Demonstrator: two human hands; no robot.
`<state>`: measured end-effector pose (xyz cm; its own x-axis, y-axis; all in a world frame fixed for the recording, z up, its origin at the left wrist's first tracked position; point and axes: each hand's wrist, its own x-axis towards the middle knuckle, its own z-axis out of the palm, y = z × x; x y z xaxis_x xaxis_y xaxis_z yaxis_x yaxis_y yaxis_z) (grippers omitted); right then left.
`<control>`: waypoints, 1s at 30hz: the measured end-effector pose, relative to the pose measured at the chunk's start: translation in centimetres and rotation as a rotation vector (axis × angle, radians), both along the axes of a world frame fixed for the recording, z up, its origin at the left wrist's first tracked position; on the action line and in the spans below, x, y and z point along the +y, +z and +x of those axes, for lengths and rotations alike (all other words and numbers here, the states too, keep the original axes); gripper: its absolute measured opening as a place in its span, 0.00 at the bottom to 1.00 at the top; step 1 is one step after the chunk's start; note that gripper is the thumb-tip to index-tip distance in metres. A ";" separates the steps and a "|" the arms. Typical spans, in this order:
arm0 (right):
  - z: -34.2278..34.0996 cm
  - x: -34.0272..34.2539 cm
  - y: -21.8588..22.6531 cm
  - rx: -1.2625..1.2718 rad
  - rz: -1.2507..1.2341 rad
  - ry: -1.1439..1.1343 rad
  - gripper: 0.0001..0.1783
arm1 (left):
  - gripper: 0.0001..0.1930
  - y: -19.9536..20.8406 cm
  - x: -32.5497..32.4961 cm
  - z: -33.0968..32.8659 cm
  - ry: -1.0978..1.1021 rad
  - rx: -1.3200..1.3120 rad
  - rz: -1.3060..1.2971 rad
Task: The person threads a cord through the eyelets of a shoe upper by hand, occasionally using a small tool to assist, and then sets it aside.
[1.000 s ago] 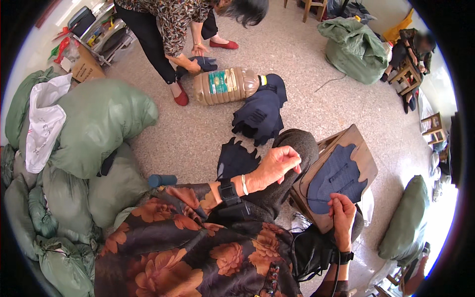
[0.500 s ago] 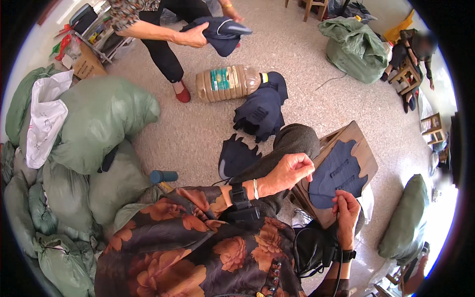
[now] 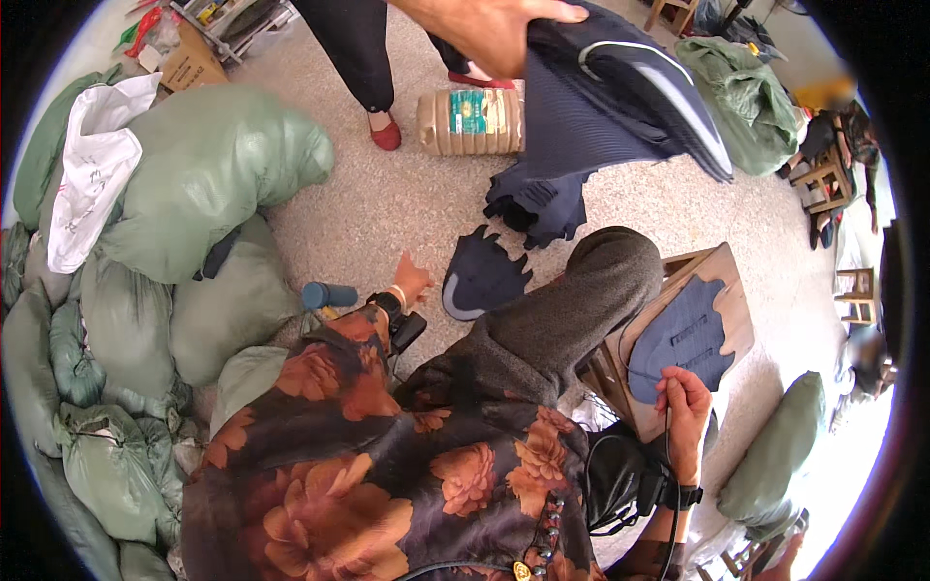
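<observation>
On a wooden stool [image 3: 741,315] at my right lies a dark blue fabric piece [image 3: 678,339] with a jagged edge and raised dark marks. My right hand [image 3: 686,392] is pinched closed at its near edge; a thin dark line runs from the fingers over the piece, but what they grip is unclear. My left hand [image 3: 412,278] reaches out to the left above the floor, holding nothing, fingers apart. Nearest it are a blue cylinder [image 3: 329,295] and a dark fabric piece [image 3: 484,276] with a grey rounded edge. A co-worker's hand [image 3: 494,34] holds dark ribbed pieces [image 3: 620,97] ahead of me.
Stuffed green sacks [image 3: 208,184] are heaped on the left, with a white bag [image 3: 102,165] on top. A large brown-filled plastic bottle [image 3: 455,136] lies ahead beside more dark pieces [image 3: 542,203]. Other green sacks [image 3: 775,455] stand on the right. Another person sits at the far right.
My left hand has swung from beside the stool to the left, and its fingers have spread. The co-worker's hand has brought the dark pieces much closer. My right hand stays by the stool.
</observation>
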<state>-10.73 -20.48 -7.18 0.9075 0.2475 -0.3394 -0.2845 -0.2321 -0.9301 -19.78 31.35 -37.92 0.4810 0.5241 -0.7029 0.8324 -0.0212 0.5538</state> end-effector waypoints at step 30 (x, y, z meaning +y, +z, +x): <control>-0.8 -1.6 1.5 -0.119 0.060 -0.138 0.20 | 0.10 24.1 -14.0 9.9 -0.436 -0.690 -0.274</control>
<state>-11.52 -22.10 -5.67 0.9670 0.1348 -0.2163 -0.1972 -0.1416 -0.9701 -9.88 17.32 -13.78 0.9662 0.0477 -0.2535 0.2559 -0.0529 0.9653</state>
